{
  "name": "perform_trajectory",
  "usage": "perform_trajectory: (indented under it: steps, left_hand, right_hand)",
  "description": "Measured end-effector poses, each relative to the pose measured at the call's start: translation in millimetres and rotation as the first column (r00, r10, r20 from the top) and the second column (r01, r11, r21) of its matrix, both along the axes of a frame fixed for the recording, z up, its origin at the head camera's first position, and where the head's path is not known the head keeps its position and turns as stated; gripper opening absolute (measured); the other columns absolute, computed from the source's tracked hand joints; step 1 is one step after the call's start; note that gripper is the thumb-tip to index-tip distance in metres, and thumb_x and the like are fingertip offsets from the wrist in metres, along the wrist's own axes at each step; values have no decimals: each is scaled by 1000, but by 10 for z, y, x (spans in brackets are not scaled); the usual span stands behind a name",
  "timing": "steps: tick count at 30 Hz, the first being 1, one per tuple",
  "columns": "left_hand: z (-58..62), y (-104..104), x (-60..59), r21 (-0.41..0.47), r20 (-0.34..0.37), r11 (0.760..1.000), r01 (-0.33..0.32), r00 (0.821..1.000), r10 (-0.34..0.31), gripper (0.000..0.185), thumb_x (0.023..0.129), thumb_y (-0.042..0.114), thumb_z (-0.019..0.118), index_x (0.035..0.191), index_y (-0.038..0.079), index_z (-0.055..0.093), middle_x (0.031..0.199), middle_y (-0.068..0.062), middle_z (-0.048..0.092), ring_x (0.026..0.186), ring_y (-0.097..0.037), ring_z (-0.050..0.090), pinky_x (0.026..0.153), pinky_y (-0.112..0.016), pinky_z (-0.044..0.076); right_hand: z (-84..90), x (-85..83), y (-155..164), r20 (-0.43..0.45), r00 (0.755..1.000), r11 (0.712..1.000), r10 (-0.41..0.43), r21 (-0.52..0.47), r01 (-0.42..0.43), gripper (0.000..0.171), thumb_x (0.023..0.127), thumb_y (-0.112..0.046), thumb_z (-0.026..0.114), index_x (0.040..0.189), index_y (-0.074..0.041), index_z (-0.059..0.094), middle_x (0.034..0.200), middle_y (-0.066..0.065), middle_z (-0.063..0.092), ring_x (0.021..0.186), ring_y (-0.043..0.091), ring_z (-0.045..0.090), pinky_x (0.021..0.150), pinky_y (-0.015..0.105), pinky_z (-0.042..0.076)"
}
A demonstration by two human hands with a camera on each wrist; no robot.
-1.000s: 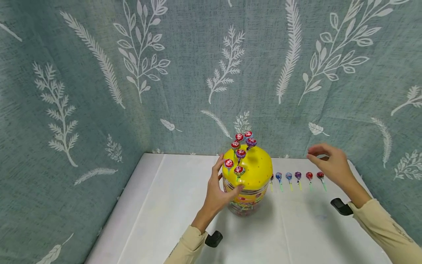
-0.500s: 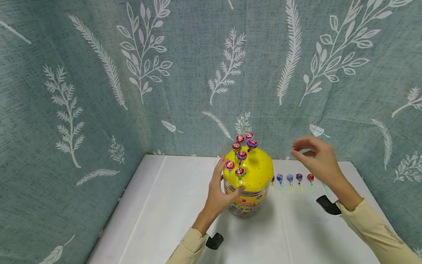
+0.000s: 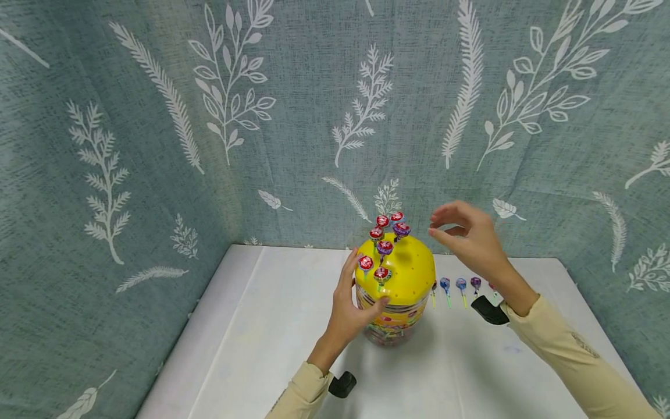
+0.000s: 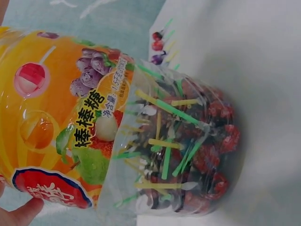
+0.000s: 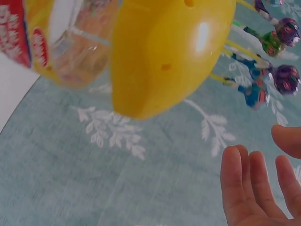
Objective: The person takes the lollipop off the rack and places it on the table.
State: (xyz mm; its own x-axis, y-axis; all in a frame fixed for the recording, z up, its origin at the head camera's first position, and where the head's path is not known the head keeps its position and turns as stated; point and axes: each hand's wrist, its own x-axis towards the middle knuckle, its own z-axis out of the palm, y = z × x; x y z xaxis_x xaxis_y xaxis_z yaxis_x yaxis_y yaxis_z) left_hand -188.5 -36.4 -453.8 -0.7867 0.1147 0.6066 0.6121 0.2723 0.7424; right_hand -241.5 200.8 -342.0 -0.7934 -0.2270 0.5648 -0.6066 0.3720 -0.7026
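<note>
While your left hand is gripping the lollipop jar at mid-table w/ fingers curled round its side, your right hand is hovering empty just right of the yellow lid, fingers loosely apart, near the lollipops stuck on top.

White table, set into a corner of leaf-patterned teal curtain. On it: one clear plastic lollipop jar with a yellow domed lid, standing upright near the centre; one row of loose lollipops lying flat just right of the jar, sticks pointing toward the near edge.
</note>
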Motion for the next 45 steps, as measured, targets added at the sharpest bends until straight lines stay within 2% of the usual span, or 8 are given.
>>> perform_trajectory:
  steps: [5, 11, 16, 25, 32, 35, 40, 45]
  left_hand:
    - [-237, -25, -140, -9, -7, 1000, -12, 1000, 12, 86, 77, 21, 76, 147, 11, 27, 155, -8, 21, 133, -25, 37, 97, -49, 42]
    - [-313, -50, -183, -12, 0, 1000, -3, 1000, 3, 83, 80, 37, 72, 148, 21, 26, 156, 1, 19, 134, -20, 36, 99, -45, 42]
    - [-320, -59, -182, -22, 0, 1000, -13, 1000, 13, 83, 81, 39, 71, 148, 23, 25, 156, 2, 19, 134, -19, 35, 99, -45, 41]
    - [-337, -37, -151, -22, 6, 1000, -21, 1000, 21, 84, 80, 39, 72, 148, 23, 25, 155, -4, 21, 134, -19, 36, 99, -47, 41]
    - [-360, -21, -139, -14, -2, 1000, -25, 1000, 25, 86, 78, 29, 74, 147, 14, 26, 155, -8, 21, 134, -24, 36, 99, -50, 40]
    - [-359, -15, -141, -13, -5, 1000, -24, 1000, 24, 85, 79, 34, 73, 147, 14, 27, 155, -8, 22, 134, -23, 36, 99, -50, 40]
    - [-336, -12, -133, -11, -9, 1000, -22, 1000, 22, 83, 81, 40, 70, 148, 19, 26, 155, -9, 21, 134, -20, 36, 98, -48, 41]
    - [-109, 3, 13, 6, -6, 1000, -7, 1000, 7, 81, 80, 26, 72, 146, 7, 28, 153, -14, 23, 132, -25, 37, 98, -50, 40]
  right_hand:
    - [-31, -102, -165, 23, 998, 998, 59, -17, -59, 28, 84, -1, 68, 110, 1, 58, 102, 14, 65, 91, 22, 64, 75, 19, 52]
    - [-94, -196, -322, 79, 992, 996, 94, -18, -93, 32, 85, 0, 66, 115, -1, 55, 107, 16, 64, 96, 27, 62, 79, 21, 51]
    - [-155, -261, -438, 98, 992, 996, 85, -5, -85, 31, 84, 5, 64, 114, -1, 55, 105, 15, 64, 93, 26, 62, 79, 23, 51]
    - [-198, -251, -529, 87, 994, 998, 67, -9, -67, 31, 82, 9, 64, 110, 0, 54, 103, 16, 64, 89, 26, 62, 75, 20, 50]
    - [-199, -221, -539, 32, 996, 989, 80, -125, -75, 34, 83, 15, 57, 113, 3, 50, 100, 19, 62, 89, 27, 61, 76, 17, 50]
    - [-168, -187, -530, -24, 997, 983, 70, -170, -73, 35, 82, 18, 54, 113, 4, 50, 96, 21, 62, 87, 23, 60, 75, 18, 51]
    - [22, 25, -515, -45, 996, 979, 72, -188, -80, 36, 80, 21, 54, 114, 9, 47, 94, 27, 60, 83, 20, 59, 71, 19, 51]
    - [76, 141, -417, -14, 997, 978, 79, -193, -80, 38, 81, 18, 58, 116, 11, 44, 92, 28, 60, 81, 25, 59, 69, 21, 53]
